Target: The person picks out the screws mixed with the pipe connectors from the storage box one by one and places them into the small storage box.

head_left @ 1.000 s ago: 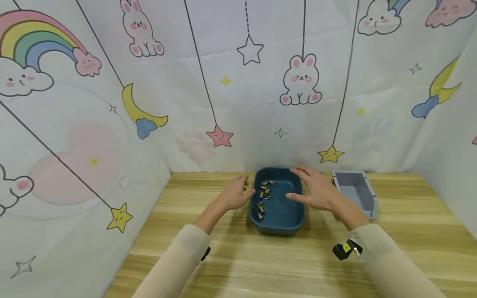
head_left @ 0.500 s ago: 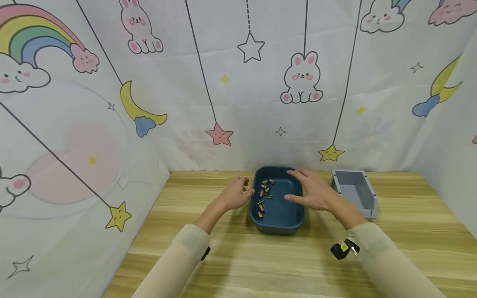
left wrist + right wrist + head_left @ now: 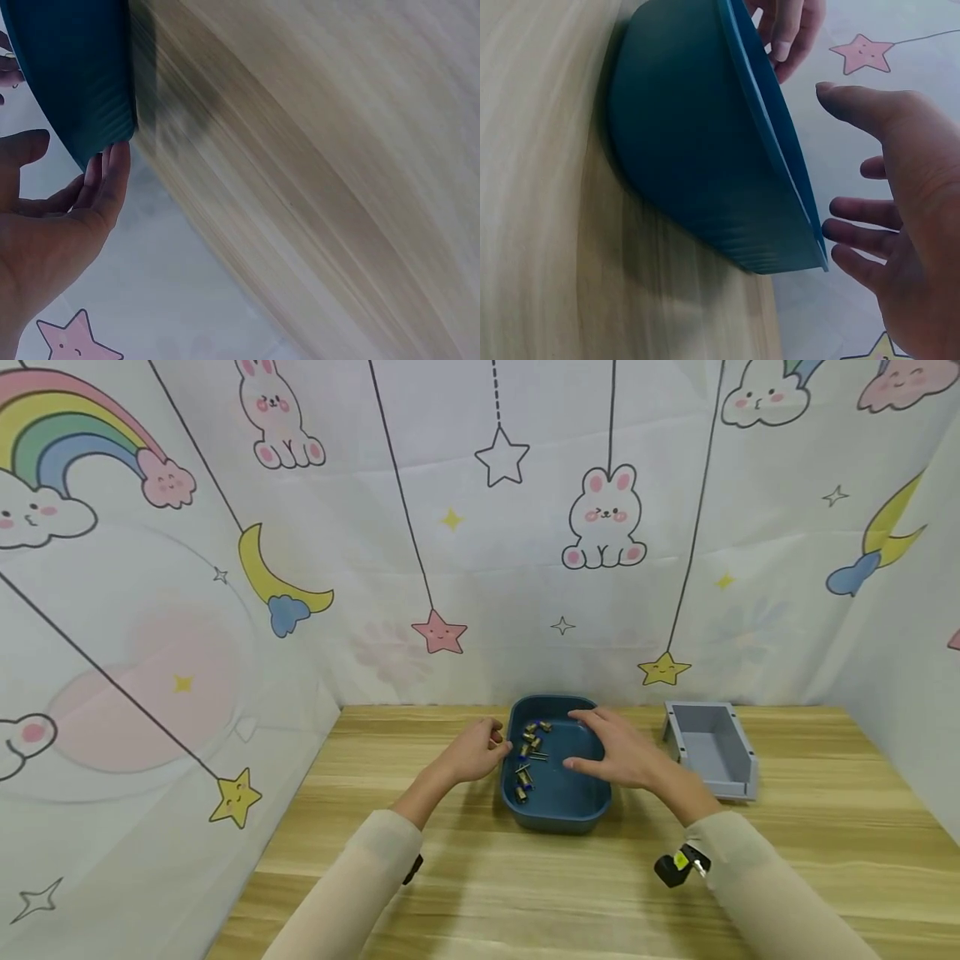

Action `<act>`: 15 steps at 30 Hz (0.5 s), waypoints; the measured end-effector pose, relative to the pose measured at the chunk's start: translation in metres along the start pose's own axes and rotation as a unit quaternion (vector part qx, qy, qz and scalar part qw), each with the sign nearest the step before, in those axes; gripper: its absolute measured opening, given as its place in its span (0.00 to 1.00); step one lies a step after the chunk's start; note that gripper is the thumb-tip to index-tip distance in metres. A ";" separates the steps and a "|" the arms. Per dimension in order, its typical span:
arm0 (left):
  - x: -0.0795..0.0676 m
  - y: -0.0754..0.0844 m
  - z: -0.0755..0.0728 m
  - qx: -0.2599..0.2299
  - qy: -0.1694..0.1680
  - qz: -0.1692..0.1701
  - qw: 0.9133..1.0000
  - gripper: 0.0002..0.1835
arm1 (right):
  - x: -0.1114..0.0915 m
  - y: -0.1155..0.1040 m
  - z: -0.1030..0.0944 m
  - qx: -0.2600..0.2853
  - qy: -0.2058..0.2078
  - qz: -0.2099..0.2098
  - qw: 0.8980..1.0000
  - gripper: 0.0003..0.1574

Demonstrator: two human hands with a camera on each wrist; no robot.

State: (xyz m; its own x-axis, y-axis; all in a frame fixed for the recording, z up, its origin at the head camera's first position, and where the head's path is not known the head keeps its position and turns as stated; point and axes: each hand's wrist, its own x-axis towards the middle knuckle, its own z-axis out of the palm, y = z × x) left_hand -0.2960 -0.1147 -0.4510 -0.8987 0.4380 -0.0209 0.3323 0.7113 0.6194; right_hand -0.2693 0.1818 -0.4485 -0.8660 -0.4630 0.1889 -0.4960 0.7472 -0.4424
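Observation:
A dark blue plastic bin (image 3: 570, 789) stands on the wooden table. Small brass-coloured pieces with blue parts (image 3: 525, 779), several of them, lie along its left side with a thin metal pin (image 3: 538, 757). My left hand (image 3: 474, 752) is at the bin's left side; in the left wrist view its fingertips (image 3: 118, 154) reach the outer wall and the thumb stands apart. Over the bin's right rim hovers my right hand (image 3: 626, 752), its fingers spread and holding nothing. In the right wrist view the thumb (image 3: 855, 105) is raised beyond the rim.
To the right of the bin is a grey open-topped box (image 3: 708, 752), near the back of the table (image 3: 525, 893). A white cloth (image 3: 510, 560) with rabbits and stars hangs behind and along the sides.
My right hand has shifted a little left over the bin. The left hand stays almost where it was, and the pieces in the bin have not moved.

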 end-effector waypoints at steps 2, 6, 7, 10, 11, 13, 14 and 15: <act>0.000 0.001 0.001 -0.001 0.001 0.000 1.000 0.27 | 0.001 -0.001 0.003 0.014 0.005 -0.003 1.000 0.52; -0.001 0.001 0.002 -0.004 0.000 0.001 1.000 0.27 | 0.002 -0.003 0.007 0.045 0.012 -0.001 0.999 0.50; -0.001 0.001 0.002 -0.003 0.000 0.001 1.000 0.27 | 0.003 -0.003 0.008 0.056 0.013 -0.001 0.998 0.49; 0.000 0.000 0.003 -0.002 0.002 0.003 1.000 0.26 | 0.005 -0.004 0.010 0.080 0.019 -0.002 0.997 0.49; 0.000 0.000 0.003 -0.002 0.002 0.004 1.000 0.26 | 0.006 -0.005 0.011 0.089 0.020 -0.002 0.996 0.48; 0.001 0.000 0.004 -0.003 0.003 0.006 1.000 0.26 | 0.007 -0.006 0.012 0.102 0.024 -0.002 0.995 0.48; 0.002 0.000 0.004 -0.004 0.003 0.007 1.000 0.26 | 0.008 -0.006 0.012 0.107 0.025 -0.001 0.994 0.47; 0.002 0.000 0.005 -0.003 0.002 0.009 1.000 0.25 | 0.008 -0.007 0.012 0.113 0.026 -0.001 0.993 0.47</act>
State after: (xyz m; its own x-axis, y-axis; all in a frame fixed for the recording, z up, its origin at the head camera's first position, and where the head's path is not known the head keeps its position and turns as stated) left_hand -0.2963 -0.1111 -0.4548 -0.8941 0.4479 -0.0059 0.3463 0.6996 0.6250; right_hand -0.2720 0.1673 -0.4545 -0.8699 -0.4353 0.2321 -0.4762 0.6181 -0.6255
